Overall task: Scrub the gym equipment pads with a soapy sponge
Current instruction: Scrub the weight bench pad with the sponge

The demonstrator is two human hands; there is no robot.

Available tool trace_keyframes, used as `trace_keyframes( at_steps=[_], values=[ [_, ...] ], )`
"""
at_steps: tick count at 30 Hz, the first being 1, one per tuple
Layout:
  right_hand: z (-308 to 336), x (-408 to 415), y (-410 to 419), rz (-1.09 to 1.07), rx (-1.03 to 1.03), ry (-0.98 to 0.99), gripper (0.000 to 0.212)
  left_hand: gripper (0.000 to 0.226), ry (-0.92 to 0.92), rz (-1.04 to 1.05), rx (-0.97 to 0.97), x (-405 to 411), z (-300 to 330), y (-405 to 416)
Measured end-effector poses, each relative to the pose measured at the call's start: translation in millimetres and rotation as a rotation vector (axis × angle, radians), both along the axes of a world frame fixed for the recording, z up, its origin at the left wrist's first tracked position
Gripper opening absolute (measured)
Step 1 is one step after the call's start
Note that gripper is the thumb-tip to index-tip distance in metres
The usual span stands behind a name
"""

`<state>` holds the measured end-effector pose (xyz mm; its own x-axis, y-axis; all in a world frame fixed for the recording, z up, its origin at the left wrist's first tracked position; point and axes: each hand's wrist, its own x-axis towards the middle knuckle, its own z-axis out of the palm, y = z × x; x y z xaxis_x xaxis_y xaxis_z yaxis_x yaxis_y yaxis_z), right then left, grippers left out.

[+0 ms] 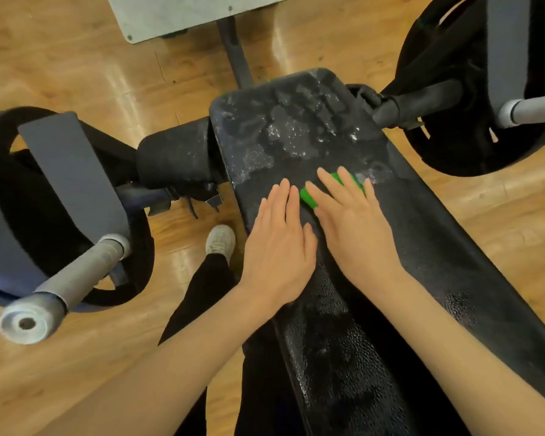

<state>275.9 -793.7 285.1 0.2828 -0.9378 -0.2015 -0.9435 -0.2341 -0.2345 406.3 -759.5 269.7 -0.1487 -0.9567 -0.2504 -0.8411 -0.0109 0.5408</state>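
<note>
Both hands are down flat on the black bench pad (422, 247), fingers straight and pointing away from the person. Right hand (356, 228) is pressing on a green sponge (309, 198), which pokes out on the left under the fingers and again on the far side near the fingertips. Left hand (279, 243) lies just beside it, palm on the pad, fingertips almost touching the sponge's left end, not holding anything.

Soap suds (296, 130) cover the far end of the pad in white patchy foam, starting right past the fingertips. Nearer part of the pad looks wet and shiny, with a pebbly texture.

Black weight plates sit on either side, one at the left (76, 215) on a grey bar end (29, 322), one at the upper right (472, 121). Wood floor (60, 73) all around, and a white shoe (221, 242) shows below the pad's left edge.
</note>
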Motion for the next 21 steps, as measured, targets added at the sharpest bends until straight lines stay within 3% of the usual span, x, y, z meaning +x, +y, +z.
trace_keyframes(
  at_steps=[2,8,14,21],
  values=[
    [5,-4,14,0.003,0.024,0.017,0.042,0.07,0.02,0.009,0.009,1,1,0],
    [-22,17,-47,-0.045,0.093,0.028,0.038,0.068,0.014,0.013,0.014,0,1,-1],
    [22,-1,22,-0.08,0.082,0.042,0.042,0.067,-0.002,-0.013,0.042,2,4,-2],
    [-14,11,-39,-0.143,0.067,0.07,0.041,0.069,-0.022,-0.039,0.062,2,4,-3]
  ],
)
